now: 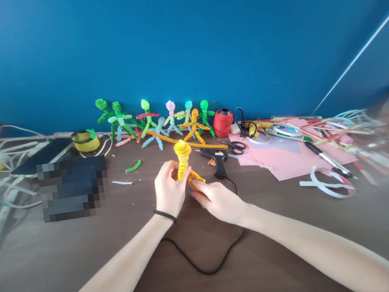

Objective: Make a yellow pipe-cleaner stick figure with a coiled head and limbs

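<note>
A yellow pipe-cleaner figure [182, 153] with a round coiled head stands upright between my hands, above the table. My left hand [170, 188] is closed around its body, a dark band at the wrist. An orange-yellow limb [196, 177] sticks out toward the right, and my right hand [220, 200] pinches it near its lower part. The fingertips hide the figure's lower end. Just beyond my hands lie a black glue gun [220, 160], black-handled scissors [237, 147] and a long strip of orange pipe cleaners [194, 142].
Several finished pipe-cleaner figures [146, 114] lean by the blue wall. A red spool [223, 122] stands right of them. Pink paper [284, 162], a marker [328, 160] and a white ribbon loop [327, 189] lie right. Phones and cables [25, 190] fill the left. A black cord [209, 272] curves in front.
</note>
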{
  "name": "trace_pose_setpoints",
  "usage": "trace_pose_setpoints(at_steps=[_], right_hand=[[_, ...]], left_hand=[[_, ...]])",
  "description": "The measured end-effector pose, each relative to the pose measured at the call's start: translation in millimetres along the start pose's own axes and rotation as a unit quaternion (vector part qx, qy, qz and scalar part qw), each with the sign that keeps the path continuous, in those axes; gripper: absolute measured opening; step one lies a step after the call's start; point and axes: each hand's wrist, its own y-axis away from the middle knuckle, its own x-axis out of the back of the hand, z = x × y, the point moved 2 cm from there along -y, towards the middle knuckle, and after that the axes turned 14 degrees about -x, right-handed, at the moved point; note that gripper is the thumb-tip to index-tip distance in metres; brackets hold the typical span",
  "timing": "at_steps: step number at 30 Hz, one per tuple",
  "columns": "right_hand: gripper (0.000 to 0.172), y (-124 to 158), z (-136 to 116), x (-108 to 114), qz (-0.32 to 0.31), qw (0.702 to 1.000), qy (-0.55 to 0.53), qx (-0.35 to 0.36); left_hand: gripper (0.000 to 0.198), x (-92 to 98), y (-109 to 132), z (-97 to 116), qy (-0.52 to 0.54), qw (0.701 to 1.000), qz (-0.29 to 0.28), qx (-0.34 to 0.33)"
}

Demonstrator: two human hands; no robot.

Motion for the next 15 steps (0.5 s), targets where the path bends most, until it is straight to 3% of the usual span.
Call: trace_pose_setpoints(at_steps=[4,7,11,15], right_hand=[[0.025,-0.2,3.8,3.9,0.054,0.999,0.0,-0.006],[0.024,-2.7,8.2,11.1,0.097,0.994,-0.056,-0.012],[0.021,-8.1,15.6,19.4,0.125,0.979,-0.152,-0.049],[0.021,-12.1,20.0,22.1,0.109,0.97,-0.206,-0.073]], left_hand=[[0.012,-1.4,0.1,-0.9,-0.021,0.997,-0.033,-0.061],[0.012,-2.6,-0.6,-2.4,0.005,0.997,-0.048,-0.058],[0.015,-4.2,-1.9,-2.4,0.097,0.993,-0.067,0.014],[0.017,-5.4,-3.5,-1.2,0.253,0.959,-0.051,0.114]])
